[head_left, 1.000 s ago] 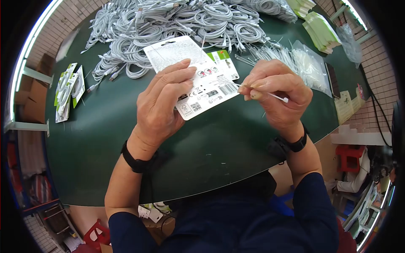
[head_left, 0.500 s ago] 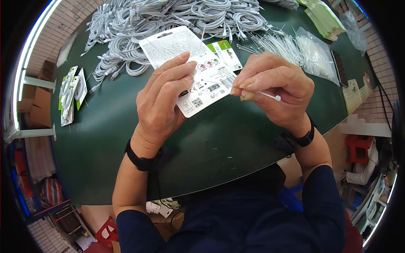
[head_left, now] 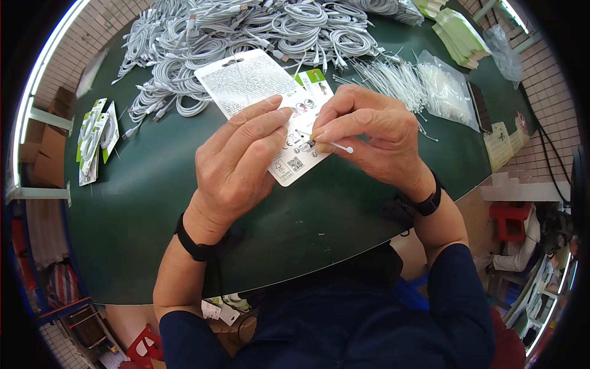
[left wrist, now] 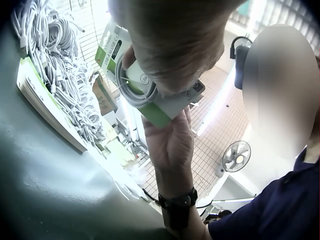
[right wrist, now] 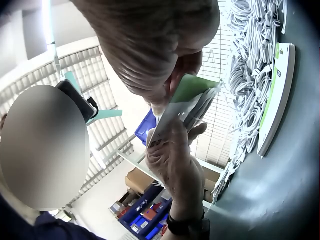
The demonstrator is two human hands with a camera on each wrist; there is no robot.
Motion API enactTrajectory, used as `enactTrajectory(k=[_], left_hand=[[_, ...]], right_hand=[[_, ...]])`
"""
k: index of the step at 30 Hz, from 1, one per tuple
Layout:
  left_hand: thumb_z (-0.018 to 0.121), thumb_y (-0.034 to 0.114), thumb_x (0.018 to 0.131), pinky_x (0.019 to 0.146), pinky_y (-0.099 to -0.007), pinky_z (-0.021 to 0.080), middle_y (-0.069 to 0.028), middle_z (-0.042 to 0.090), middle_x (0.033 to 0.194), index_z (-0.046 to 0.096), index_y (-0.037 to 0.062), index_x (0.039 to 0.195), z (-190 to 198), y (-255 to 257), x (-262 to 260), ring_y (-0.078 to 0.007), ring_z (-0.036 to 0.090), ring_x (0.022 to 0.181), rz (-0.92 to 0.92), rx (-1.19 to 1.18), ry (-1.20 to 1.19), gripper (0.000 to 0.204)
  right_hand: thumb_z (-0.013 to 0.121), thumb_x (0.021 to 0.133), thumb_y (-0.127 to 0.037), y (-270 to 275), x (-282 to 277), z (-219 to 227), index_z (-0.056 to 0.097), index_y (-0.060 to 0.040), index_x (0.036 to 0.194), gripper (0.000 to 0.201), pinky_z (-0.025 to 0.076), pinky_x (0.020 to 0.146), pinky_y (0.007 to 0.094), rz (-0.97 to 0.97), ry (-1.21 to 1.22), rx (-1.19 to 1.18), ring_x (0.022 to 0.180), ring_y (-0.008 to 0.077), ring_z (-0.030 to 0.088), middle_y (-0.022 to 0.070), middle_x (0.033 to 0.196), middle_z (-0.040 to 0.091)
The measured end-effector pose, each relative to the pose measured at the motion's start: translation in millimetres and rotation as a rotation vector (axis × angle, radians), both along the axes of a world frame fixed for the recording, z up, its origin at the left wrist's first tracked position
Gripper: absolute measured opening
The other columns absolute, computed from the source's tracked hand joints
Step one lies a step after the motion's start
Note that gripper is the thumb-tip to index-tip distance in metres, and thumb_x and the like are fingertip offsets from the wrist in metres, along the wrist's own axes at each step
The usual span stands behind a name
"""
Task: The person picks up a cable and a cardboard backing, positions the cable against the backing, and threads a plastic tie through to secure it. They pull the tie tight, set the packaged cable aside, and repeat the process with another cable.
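We hold the packaging card [head_left: 264,104] above the green table [head_left: 153,203], printed back facing up, with our left hand [head_left: 236,163] curled around its near left edge: the fingers lie across the back and the thumb goes underneath. The left wrist view shows why the hand grips this way, since a coiled white cable [left wrist: 135,87] sits on the card's front and has to be kept pressed against it while we work from behind.

Our right hand [head_left: 369,138] is closed in a pinch on a thin white tie [head_left: 335,146] and brings its tip to the near right part of the card's back, just beside the printed symbols; the tie's free end sticks out to the right past the fingers. Holding the card tilted and off the table leaves both faces reachable.

Far from us lies a large heap of loose white cables [head_left: 246,31], so the next coil is within reach. A spread of loose ties [head_left: 393,77] and a clear bag of them [head_left: 452,86] lie at the far right, close to the hand that uses them. Finished packs [head_left: 95,138] are stacked out of the way at the left, and flat green-and-white cards [head_left: 461,37] wait at the far right.

Compared with a second ago, the right hand has moved left from well clear of the card to touching it, and the tie's tip now meets the card's back. The left hand's grip is unchanged, though the card sits a little further left.
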State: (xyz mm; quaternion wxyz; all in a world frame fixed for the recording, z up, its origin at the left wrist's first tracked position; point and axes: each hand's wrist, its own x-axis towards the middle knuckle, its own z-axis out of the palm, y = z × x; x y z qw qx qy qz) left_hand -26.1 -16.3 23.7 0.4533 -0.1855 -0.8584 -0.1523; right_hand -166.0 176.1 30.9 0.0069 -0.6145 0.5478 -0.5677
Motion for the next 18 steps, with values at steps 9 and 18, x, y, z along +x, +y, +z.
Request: enactTrajectory(k=[9, 18], left_hand=[[0.074, 0.006, 0.067, 0.064, -0.0316, 0.051, -0.0056, 0.074, 0.093, 0.065, 0.0057, 0.079, 27.0, 31.2, 20.3, -0.0210, 0.073, 0.083, 0.035, -0.097, 0.009, 0.015], [0.074, -0.003, 0.091, 0.062, -0.0298, 0.053, -0.0138, 0.071, 0.084, 0.064, -0.0001, 0.095, 25.0, 51.7, 33.8, -0.0226, 0.071, 0.069, -0.182, 0.557, -0.365, 0.011]], right_hand=[[0.085, 0.079, 0.004, 14.3, -11.8, 14.7, 0.080, -0.0034, 0.095, 0.018, 0.052, 0.073, 0.0260, 0.280, -0.273, 0.190, 0.084, 0.0154, 0.069, 0.0061, 0.091, 0.074], [0.078, 0.092, -0.016, 13.1, -7.8, 4.7, 0.076, -0.0002, 0.101, 0.018, 0.046, 0.067, 0.0294, 0.409, -0.663, 0.226, 0.077, 0.0153, 0.059, 0.0091, 0.085, 0.068]])
